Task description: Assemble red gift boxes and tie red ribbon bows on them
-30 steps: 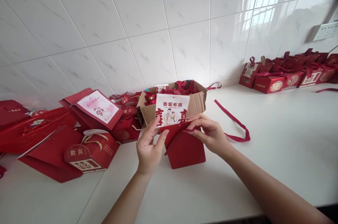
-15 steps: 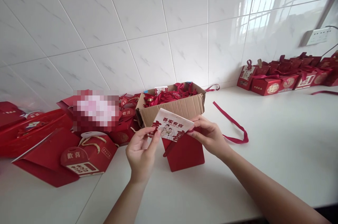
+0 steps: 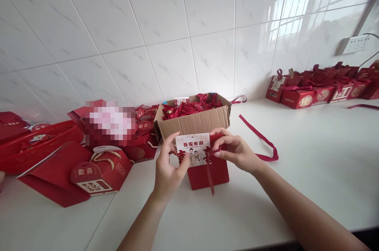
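Note:
My left hand (image 3: 171,162) pinches the left side of a white card (image 3: 194,144), its thumb across the front. The card has red lettering and a drawn couple, and a small hole near its top edge. My right hand (image 3: 232,149) is closed at the card's right edge, with a dark red ribbon (image 3: 210,182) between thumb and fingers. One ribbon end hangs down from behind or beside the card. Just behind both hands a red gift box (image 3: 220,174) stands on the counter, its upper part partly covered by card and fingers.
A cardboard box (image 3: 195,121) full of red ribbons stands behind. Red gift boxes (image 3: 118,170) and a red basket (image 3: 56,140) crowd the left. Finished-looking boxes (image 3: 299,97) line the wall at right. A loose ribbon (image 3: 260,140) lies on the white counter (image 3: 314,172).
The card has turned from tilted to nearly level and come lower, in front of the red box. My left hand has shifted right. A ribbon end now hangs below the card.

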A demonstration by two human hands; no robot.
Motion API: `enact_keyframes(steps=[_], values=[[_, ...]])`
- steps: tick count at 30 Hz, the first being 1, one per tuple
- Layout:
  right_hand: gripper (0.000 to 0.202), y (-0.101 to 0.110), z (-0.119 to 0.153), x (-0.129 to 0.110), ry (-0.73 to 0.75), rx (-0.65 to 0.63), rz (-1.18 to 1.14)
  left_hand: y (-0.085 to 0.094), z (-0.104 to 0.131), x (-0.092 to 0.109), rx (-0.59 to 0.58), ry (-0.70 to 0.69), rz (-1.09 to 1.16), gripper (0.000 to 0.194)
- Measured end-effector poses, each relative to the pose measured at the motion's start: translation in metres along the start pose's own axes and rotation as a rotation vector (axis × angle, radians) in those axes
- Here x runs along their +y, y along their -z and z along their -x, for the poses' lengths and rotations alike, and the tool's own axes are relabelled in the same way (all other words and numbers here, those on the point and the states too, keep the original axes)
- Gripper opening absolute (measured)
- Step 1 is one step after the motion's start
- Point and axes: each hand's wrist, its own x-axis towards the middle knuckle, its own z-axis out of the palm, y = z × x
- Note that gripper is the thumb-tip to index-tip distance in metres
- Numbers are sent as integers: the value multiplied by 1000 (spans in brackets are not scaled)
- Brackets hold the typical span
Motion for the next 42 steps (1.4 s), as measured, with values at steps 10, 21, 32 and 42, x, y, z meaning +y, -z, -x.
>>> enact_keyframes(steps=[10,21,32,42], values=[[10,-8,1,-5,-28,20,13,-13,-4,-4,-45,-29,114,28],[9,-16,1,2,3,65,85,-24,-3,0,-76,97,328,18],[5,-26,4,-2,95,126,227,-27,-5,2,-106,199,384,25],[4,-40,4,5,101,328,270,-26,-1,2,-143,154,338,21]])
